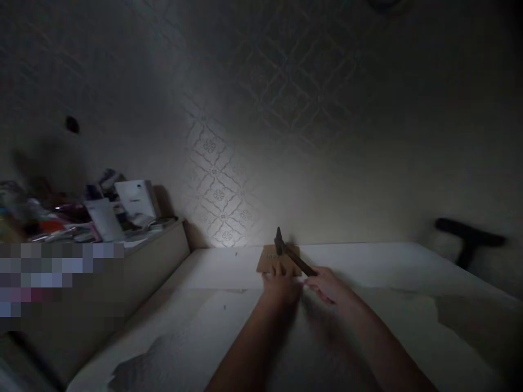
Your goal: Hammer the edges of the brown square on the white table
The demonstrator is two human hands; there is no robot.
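Note:
My right hand is closed round the wooden handle of a hammer. The hammer's dark head hangs over a small brown board, which lies on the white table close to the wall. My left hand rests at the board's near edge, its fingers apart and reaching onto the surface. A short row of small, thin nails shows on the board, left of the hammer head. Dim light and blur hide whether the hammer head touches anything.
The white table runs back to a patterned wall. On the left stands a light cabinet crowded with boxes and bottles, including a white box. A dark T-shaped object is at the right. Small bits lie on the table.

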